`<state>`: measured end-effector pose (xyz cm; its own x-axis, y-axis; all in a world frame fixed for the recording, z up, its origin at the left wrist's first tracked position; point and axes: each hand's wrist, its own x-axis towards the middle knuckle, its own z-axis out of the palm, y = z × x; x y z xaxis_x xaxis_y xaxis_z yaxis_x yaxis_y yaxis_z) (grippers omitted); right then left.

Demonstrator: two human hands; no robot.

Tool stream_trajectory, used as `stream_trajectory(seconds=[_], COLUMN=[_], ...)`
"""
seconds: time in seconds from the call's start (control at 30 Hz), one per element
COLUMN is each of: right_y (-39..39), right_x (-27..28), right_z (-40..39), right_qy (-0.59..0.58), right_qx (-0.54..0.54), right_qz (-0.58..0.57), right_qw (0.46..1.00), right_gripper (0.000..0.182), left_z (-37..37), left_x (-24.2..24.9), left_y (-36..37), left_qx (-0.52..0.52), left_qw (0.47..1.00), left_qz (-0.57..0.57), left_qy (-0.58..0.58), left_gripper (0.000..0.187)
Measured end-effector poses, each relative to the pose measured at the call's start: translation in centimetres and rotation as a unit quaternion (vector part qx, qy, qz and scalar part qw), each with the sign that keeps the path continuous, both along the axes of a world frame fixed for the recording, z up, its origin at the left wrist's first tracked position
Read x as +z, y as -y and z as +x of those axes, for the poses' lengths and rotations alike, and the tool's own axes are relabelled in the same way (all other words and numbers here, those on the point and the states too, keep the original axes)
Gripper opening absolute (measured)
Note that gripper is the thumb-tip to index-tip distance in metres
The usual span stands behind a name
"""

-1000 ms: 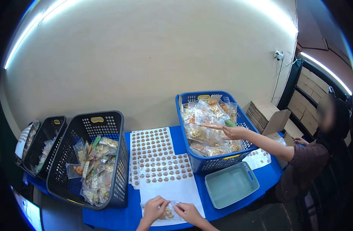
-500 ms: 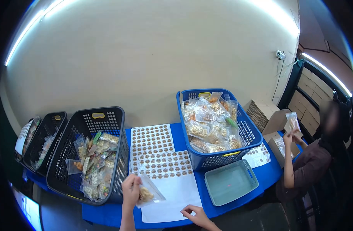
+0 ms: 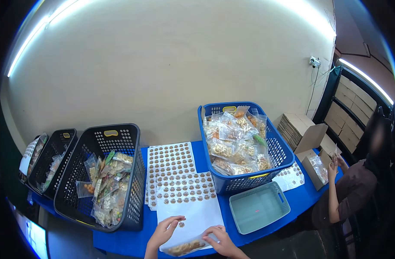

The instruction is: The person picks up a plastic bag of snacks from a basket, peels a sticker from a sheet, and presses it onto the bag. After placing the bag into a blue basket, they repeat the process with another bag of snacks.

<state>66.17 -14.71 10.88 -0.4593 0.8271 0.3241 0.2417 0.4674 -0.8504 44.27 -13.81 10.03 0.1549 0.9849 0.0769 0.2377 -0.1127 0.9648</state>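
Observation:
Over the lower part of the sticker sheet (image 3: 189, 216), my left hand (image 3: 162, 232) has its thumb and index finger close together. A small round sticker (image 3: 181, 224) shows right at their tips. My right hand (image 3: 222, 242) grips the right end of a clear plastic packet of nuts (image 3: 185, 247), which lies low and slanted near the table's front edge. The sheet's upper half carries rows of round brown stickers, while its lower half is bare white backing.
A blue basket (image 3: 266, 172) full of snack packets stands behind a grey-green tray (image 3: 259, 211). On the left are a black basket (image 3: 135, 181) of packets and a smaller one (image 3: 61, 142). At right, a person (image 3: 350, 190) works beside an open carton (image 3: 311, 172).
The packet has passed from my left hand to my right and moved lower. A round sticker now shows at my left fingertips. The person at right has lowered their packet toward the carton.

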Motion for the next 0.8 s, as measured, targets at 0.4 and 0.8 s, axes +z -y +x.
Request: stream_trajectory(seconds=[0.4,0.8], right_y=[-0.7,1.1], right_x=[0.6,-0.7], right_z=[-3.8,-4.3], right_qy=[-0.076,-0.12], right_qx=[0.009,-0.024], right_qz=[-0.074,-0.102], right_qw=[0.994,0.987], right_gripper=[0.014,0.01], left_z=[2.9,1.7], left_x=[1.6,1.7], left_y=[2.6,2.3], left_qx=[0.224,0.276], left_qw=[0.944,0.938], left_qz=[0.232,0.205], left_qy=[-0.075,-0.044], left_gripper=[0.006,0.011])
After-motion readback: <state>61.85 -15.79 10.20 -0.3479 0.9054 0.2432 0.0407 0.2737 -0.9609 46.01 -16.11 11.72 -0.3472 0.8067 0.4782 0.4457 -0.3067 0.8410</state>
